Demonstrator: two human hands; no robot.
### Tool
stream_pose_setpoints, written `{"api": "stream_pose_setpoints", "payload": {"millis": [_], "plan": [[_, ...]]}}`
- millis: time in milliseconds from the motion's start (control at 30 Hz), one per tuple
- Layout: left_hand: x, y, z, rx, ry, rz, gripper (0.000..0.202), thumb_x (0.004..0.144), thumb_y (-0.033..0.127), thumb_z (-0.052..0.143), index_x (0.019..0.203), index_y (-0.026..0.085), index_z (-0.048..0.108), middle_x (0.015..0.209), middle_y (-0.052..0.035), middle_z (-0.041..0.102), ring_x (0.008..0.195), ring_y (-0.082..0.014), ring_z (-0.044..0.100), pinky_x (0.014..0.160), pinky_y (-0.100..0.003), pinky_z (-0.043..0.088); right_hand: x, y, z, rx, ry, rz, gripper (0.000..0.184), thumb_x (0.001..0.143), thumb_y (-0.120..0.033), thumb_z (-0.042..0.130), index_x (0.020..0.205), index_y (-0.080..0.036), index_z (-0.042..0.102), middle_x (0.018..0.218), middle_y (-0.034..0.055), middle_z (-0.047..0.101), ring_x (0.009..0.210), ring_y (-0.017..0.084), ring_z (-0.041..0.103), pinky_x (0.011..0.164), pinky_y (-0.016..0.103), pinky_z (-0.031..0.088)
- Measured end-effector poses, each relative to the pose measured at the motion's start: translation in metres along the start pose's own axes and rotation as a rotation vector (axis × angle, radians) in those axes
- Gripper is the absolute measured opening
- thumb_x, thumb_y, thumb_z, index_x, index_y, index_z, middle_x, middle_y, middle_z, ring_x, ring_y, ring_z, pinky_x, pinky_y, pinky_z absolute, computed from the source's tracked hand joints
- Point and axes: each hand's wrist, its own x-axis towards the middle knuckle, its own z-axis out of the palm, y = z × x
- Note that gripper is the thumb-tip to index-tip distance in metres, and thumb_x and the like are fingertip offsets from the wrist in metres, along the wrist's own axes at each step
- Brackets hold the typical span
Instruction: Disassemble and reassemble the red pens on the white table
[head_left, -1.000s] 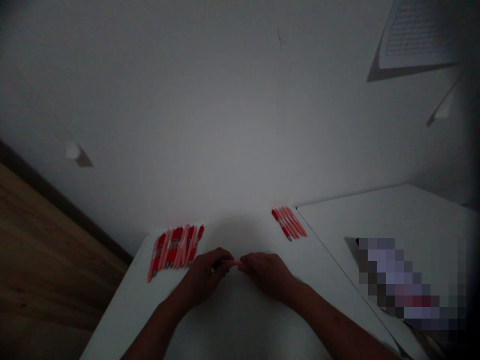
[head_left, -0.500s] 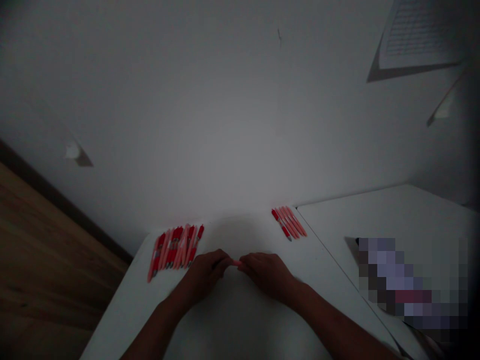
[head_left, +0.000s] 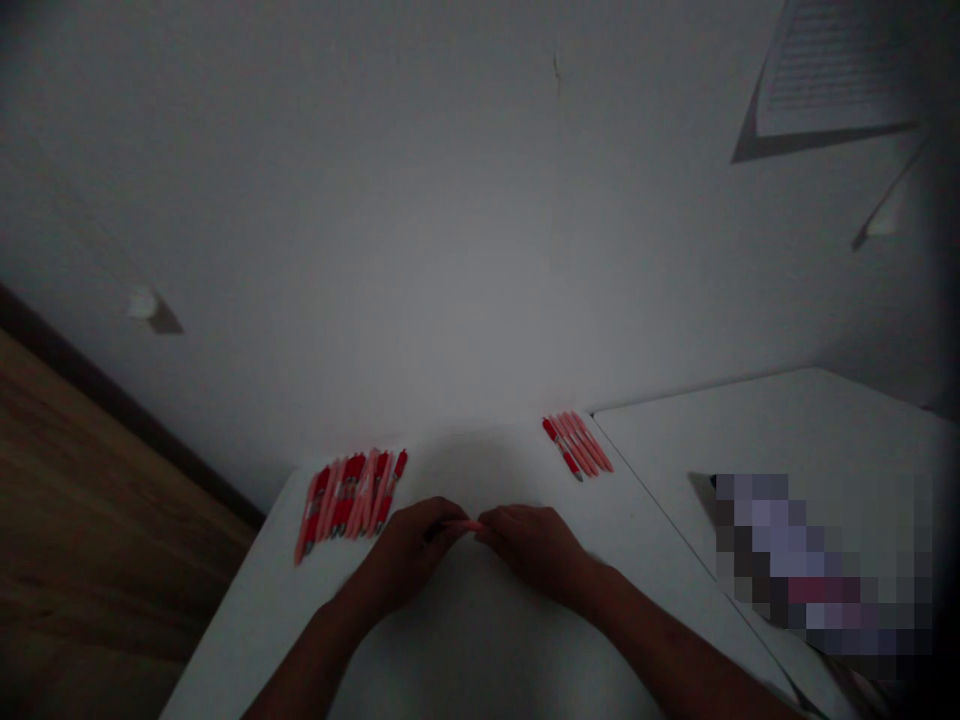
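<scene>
Between my two hands is a pink pen point(head_left: 469, 525), mostly covered by the fingers. My left hand point(head_left: 415, 540) is closed on its left end, and my right hand point(head_left: 529, 545) grips the other end. Left of my left hand lies a row of several red and pink pens point(head_left: 349, 495) side by side on the white table point(head_left: 480, 640). Beyond my right hand, a smaller group of pink pens point(head_left: 581, 443) lies slanted, with one red pen point(head_left: 562, 449) at its left side.
A white wall point(head_left: 450, 250) rises behind the table. At the right, past a seam, a second white tabletop point(head_left: 697, 430) carries a pixelated item point(head_left: 795, 560). Brown wood point(head_left: 90, 520) stands at the left. A printed sheet point(head_left: 840, 80) hangs at upper right.
My left fingers have shifted slightly on the pink pen, so more of it shows. Both hands stay in nearly the same place, and the pen groups have not moved.
</scene>
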Motion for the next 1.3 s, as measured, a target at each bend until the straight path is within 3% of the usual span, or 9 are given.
{"api": "stream_pose_setpoints", "payload": {"millis": [867, 1033, 1300], "plan": [[-0.003, -0.005, -0.003, 0.045, 0.034, -0.025, 0.020, 0.089, 0.036, 0.049, 0.092, 0.022, 0.063, 0.083, 0.0000, 0.065, 0.071, -0.0138, 0.056, 0.065, -0.025, 0.042, 0.001, 0.005, 0.006, -0.051, 0.010, 0.002, 0.023, 0.097, -0.036, 0.042, 0.101, -0.023, 0.061, 0.091, 0.0011, 0.070, 0.082, 0.017, 0.064, 0.067, 0.026, 0.043], [-0.002, -0.010, -0.001, 0.101, 0.007, -0.021, 0.018, 0.088, 0.035, 0.050, 0.090, 0.022, 0.063, 0.085, -0.0009, 0.065, 0.076, -0.0154, 0.058, 0.070, -0.027, 0.044, 0.001, 0.008, 0.005, -0.119, 0.045, -0.036, 0.021, 0.096, -0.032, 0.045, 0.097, -0.022, 0.064, 0.084, 0.0024, 0.066, 0.079, 0.016, 0.060, 0.066, 0.026, 0.042], [0.000, -0.017, 0.002, 0.187, -0.018, 0.024, 0.025, 0.090, 0.037, 0.047, 0.096, 0.024, 0.067, 0.092, -0.0033, 0.065, 0.088, -0.0175, 0.059, 0.081, -0.031, 0.045, 0.002, 0.015, 0.010, -0.087, 0.146, -0.122, 0.013, 0.090, -0.024, 0.057, 0.098, -0.021, 0.065, 0.089, 0.0043, 0.065, 0.084, 0.019, 0.055, 0.078, 0.031, 0.041]]}}
